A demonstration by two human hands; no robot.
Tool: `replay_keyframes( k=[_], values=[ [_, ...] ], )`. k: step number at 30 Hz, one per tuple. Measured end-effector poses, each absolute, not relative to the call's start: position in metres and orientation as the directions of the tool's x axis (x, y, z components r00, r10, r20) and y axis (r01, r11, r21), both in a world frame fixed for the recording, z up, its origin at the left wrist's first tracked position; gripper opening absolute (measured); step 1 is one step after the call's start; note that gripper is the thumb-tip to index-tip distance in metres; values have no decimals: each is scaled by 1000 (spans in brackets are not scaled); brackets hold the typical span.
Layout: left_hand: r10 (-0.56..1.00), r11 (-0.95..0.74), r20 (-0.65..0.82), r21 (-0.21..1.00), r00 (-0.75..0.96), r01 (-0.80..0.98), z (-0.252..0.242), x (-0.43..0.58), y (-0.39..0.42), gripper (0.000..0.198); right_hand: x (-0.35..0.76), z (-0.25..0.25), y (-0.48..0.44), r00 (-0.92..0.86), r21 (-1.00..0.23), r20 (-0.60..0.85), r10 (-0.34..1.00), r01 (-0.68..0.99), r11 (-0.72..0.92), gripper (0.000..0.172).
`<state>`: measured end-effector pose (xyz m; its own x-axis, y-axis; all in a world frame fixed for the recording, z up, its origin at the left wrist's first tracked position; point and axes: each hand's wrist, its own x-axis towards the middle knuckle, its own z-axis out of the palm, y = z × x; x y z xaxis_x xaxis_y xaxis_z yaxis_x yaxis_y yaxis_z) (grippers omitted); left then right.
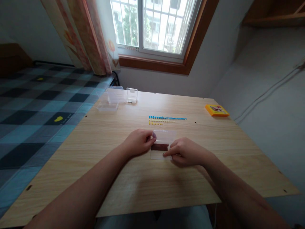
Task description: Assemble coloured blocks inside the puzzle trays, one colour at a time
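A clear plastic box lies in front of me with its lid folded back. Inside it sits a dark brown block of closely packed small pieces. My left hand grips the box's left edge between thumb and fingers. Over the box's right side, my right hand points its index finger down at a tiny dark piece; its other fingers are curled. Whether that piece is pinched or only touched cannot be made out. Beyond the box are a row of small blue pieces and shorter rows of yellowish pieces.
Several clear plastic boxes stand at the table's far left corner, with a small upright clear case beside them. An orange-yellow box lies at the far right edge. A checked bed borders the wooden table on the left.
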<state>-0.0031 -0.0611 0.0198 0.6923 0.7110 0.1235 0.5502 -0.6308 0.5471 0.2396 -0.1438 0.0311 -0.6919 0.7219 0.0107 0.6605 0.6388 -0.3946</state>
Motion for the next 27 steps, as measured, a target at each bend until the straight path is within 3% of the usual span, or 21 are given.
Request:
replay_keyframes(
  k=[11,18,27],
  values=[
    [707,-639,133,542,695,546,18,-4,-61,16,240,32,-144,-693,-385,39,720,654,651,43],
    [706,-642,129,531,696,553,19,-3,-61,17,232,26,-143,-660,-352,104,744,675,649,24],
    [719,-618,104,546,687,565,17,-2,-59,17,219,30,-137,-653,-310,50,756,709,633,22]
  ],
)
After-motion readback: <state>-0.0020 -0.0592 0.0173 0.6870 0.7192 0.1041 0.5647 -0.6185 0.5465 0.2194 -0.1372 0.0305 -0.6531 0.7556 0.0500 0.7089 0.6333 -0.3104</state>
